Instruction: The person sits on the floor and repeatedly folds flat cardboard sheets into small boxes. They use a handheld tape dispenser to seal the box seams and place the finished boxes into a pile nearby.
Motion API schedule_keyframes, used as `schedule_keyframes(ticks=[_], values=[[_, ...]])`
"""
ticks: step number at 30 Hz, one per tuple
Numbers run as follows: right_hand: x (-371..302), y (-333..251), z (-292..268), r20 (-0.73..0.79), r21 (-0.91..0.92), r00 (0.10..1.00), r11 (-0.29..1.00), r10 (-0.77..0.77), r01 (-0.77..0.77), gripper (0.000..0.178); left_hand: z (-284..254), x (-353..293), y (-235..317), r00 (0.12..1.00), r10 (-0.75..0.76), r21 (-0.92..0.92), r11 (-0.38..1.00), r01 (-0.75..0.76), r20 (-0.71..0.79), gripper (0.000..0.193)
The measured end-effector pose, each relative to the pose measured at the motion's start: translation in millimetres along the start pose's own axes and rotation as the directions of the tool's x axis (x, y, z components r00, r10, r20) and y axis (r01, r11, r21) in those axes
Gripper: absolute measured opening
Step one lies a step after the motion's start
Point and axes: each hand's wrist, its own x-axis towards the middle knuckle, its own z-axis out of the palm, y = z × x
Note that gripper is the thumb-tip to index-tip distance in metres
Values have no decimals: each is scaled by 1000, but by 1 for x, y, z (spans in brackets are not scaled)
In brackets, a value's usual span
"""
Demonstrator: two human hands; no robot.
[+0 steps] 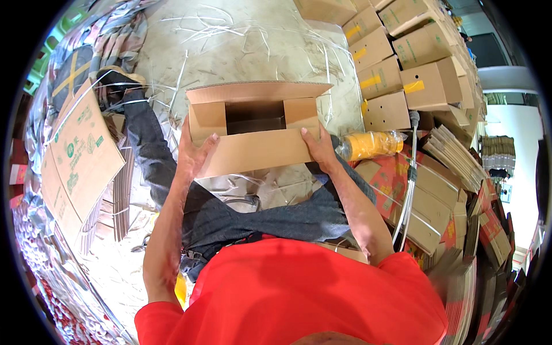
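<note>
A brown cardboard box (261,154) is held out in front of me above the floor, between my legs. Its far long flap stands up, the two short end flaps are folded inward, and the near long flap faces me. Through the gap between the end flaps the dark inside shows. My left hand (194,150) grips the box's left end, thumb on the near flap. At the right end my right hand (319,148) grips it likewise, its thumb also on the near flap. The fingers of both hands are mostly hidden behind the box.
Stacked cardboard boxes (425,52) with yellow tape rise at the far right. A plastic-wrapped yellow roll (371,146) lies beside a metal pole (411,172). Bundled flat cartons (80,155) stand on the left. White strapping strips (215,29) litter the floor ahead.
</note>
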Motion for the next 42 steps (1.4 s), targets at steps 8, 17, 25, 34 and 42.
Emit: schedule_keyframes(ticks=[8,17,25,34,42], values=[[23,12,35,-7,-103,992,987,-124,123,50,-36,46,-19,998,-39,60,998,37,42,99],[19,15,38,-91,-132,983,981,-158,145,53,-22,75,61,733,677,723,475,-501,64,78],[21,14,39,-80,-201,959,947,-272,252,48,83,195,155,577,242,436,452,-779,780,58],[18,6,37,8,-434,979,881,-205,188,49,86,105,87,490,361,363,366,-857,794,53],[16,9,36,7,-332,920,867,-392,372,61,80,88,64,547,495,369,415,-832,676,49]])
